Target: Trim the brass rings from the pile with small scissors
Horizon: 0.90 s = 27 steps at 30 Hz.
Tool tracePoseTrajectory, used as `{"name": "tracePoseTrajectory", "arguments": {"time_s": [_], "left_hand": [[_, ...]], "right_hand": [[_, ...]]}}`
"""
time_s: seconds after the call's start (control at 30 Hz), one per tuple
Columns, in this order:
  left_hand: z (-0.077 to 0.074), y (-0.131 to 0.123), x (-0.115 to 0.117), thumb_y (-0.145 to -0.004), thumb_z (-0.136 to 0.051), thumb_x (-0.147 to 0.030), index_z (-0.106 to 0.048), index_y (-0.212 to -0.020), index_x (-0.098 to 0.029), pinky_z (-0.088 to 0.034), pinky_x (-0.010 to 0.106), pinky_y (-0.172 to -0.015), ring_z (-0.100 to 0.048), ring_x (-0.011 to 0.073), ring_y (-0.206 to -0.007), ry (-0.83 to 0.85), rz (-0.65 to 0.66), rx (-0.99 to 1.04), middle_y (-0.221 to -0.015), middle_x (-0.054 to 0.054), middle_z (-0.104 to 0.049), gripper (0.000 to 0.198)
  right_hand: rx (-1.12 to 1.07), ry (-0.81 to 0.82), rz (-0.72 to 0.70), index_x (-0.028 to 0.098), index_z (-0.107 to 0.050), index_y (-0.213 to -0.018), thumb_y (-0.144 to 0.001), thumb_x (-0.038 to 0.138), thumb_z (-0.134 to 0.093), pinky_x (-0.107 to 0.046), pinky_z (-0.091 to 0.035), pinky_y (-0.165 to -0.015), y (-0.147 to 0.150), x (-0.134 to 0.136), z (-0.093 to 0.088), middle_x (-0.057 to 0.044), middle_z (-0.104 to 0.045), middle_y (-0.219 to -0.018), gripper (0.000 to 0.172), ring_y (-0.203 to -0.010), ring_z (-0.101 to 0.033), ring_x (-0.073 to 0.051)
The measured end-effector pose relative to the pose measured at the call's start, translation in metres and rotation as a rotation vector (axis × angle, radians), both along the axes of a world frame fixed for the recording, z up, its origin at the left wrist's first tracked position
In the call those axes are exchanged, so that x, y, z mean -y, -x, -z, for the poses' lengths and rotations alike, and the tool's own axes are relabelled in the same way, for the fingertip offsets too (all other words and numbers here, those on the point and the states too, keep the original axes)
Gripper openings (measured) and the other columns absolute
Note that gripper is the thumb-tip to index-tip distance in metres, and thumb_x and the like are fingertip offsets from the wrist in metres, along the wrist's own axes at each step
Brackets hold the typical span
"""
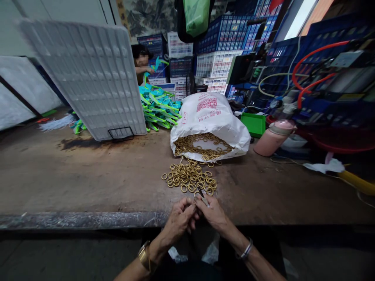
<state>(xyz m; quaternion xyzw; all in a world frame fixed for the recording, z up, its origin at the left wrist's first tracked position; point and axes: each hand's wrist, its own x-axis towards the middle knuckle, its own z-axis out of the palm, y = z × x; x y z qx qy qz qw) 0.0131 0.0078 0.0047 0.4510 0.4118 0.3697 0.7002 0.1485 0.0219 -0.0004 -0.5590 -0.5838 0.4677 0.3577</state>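
Observation:
My left hand [179, 219] and my right hand [211, 212] meet at the near edge of the worn brown workbench [88, 175], fingers pinched together. A thin dark metal tool [201, 195] sticks out of my right hand's fingers. What my left fingers pinch is too small to make out. Just beyond my hands lies a loose heap of brass rings [190, 177]. Behind it a white sack [211, 119] lies on its side, more rings spilling from its mouth.
A white ribbed plastic tray [88, 74] leans upright at the back left. Green-and-blue items [158, 107] are piled behind it, where another person [142, 64] works. A pink bottle [274, 136], a green tray [254, 124], hoses and stacked crates stand at right.

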Motion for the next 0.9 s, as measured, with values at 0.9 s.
{"name": "tracePoseTrajectory", "arguments": {"time_s": [0.9], "left_hand": [[-0.017, 0.001, 0.022, -0.077, -0.049, -0.043, -0.045, -0.072, -0.016, -0.034, 0.016, -0.042, -0.041, 0.0040, -0.041, -0.081, -0.054, -0.009, -0.056, -0.004, -0.049, 0.028]], "right_hand": [[0.830, -0.194, -0.107, 0.018, -0.051, -0.083, -0.065, 0.006, -0.037, -0.023, -0.023, -0.051, -0.017, 0.005, 0.005, -0.001, -0.056, -0.062, 0.025, -0.054, -0.049, -0.012]]}}
